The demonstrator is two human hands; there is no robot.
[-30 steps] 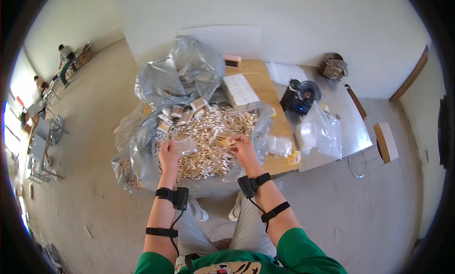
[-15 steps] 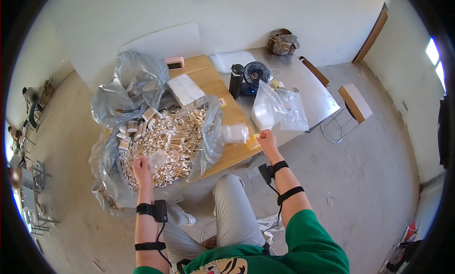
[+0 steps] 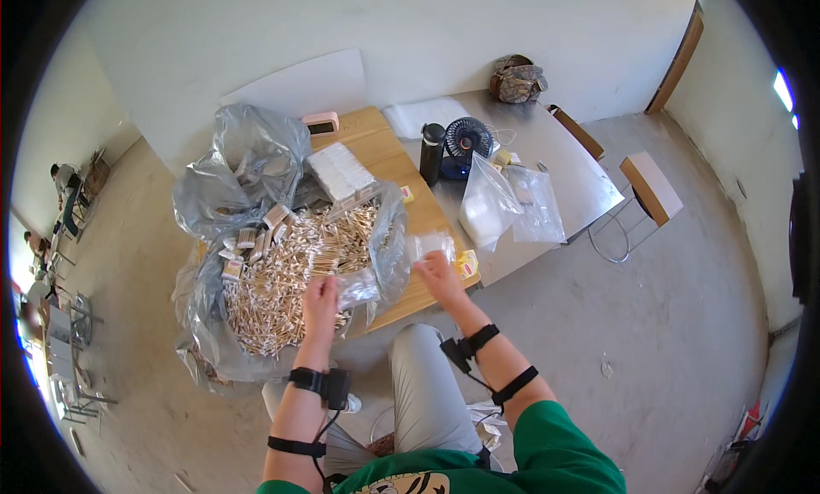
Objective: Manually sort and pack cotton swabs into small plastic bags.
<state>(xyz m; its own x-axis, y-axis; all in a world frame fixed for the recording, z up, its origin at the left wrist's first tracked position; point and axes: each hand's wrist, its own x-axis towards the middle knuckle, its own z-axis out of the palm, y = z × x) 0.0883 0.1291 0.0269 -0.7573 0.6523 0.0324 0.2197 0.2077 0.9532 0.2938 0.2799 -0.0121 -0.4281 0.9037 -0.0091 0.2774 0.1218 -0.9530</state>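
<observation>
My left hand (image 3: 320, 297) is closed on a small clear plastic bag (image 3: 359, 286), which sticks out to the right over the near edge of the heap. Below and beyond it lies a big heap of wooden-stick cotton swabs (image 3: 295, 259) on a grey plastic sheet (image 3: 389, 246). My right hand (image 3: 437, 276) is closed above the table's right side; whatever its fingers hold, if anything, is too small to make out. Just beyond it rests a stack of clear bags (image 3: 429, 242), with yellow printed cards (image 3: 466, 264) beside it.
Packed swab bundles (image 3: 342, 173) stand behind the heap on the wooden table (image 3: 376, 135). A black bottle (image 3: 432, 152), a small fan (image 3: 469, 139) and plastic bags (image 3: 491, 205) sit on the metal table (image 3: 568, 165). A stool (image 3: 651, 186) stands right; other people sit far left.
My left hand has moved right with the clear bag, toward my right hand. My right hand has come left and nearer, away from the yellow cards.
</observation>
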